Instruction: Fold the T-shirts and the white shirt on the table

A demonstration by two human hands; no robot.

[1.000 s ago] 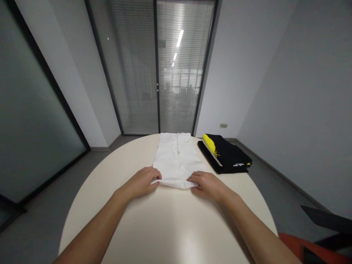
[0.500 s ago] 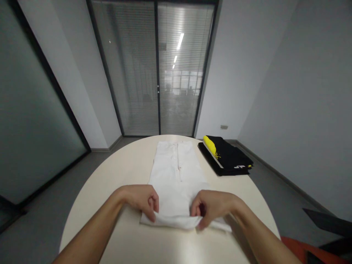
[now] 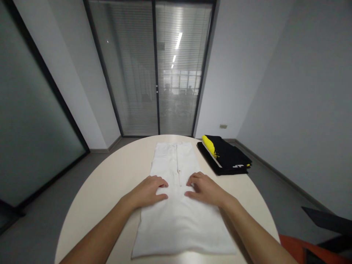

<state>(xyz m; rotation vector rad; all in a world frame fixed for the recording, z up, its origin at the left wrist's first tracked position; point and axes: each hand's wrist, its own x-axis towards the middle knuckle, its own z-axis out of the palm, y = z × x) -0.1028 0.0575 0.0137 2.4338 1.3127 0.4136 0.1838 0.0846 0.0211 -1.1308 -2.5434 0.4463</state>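
Note:
A white folded garment [image 3: 181, 227] lies flat along the middle of the round table, its near part wider than its far part. A seam or gap between two folded panels runs down its far half. On its left side my left hand [image 3: 151, 190] rests with thumb and fingers apart, touching the cloth. Opposite it, my right hand [image 3: 203, 189] lies on the cloth in the same way, thumb spread from curved fingers. Neither hand grips the fabric. Parts of the garment's sides are hidden under my hands and wrists.
To the right on the pale round table [image 3: 110, 190] sits a stack of folded black clothes [image 3: 228, 154] with a yellow patch. An orange and black chair [image 3: 297, 249] stands at the lower right. Beyond the table is a glass partition with blinds [image 3: 140, 73].
Both hands have let go of the garment's near edge and moved away from me onto its middle. The rolled near edge now lies flat, closer to me.

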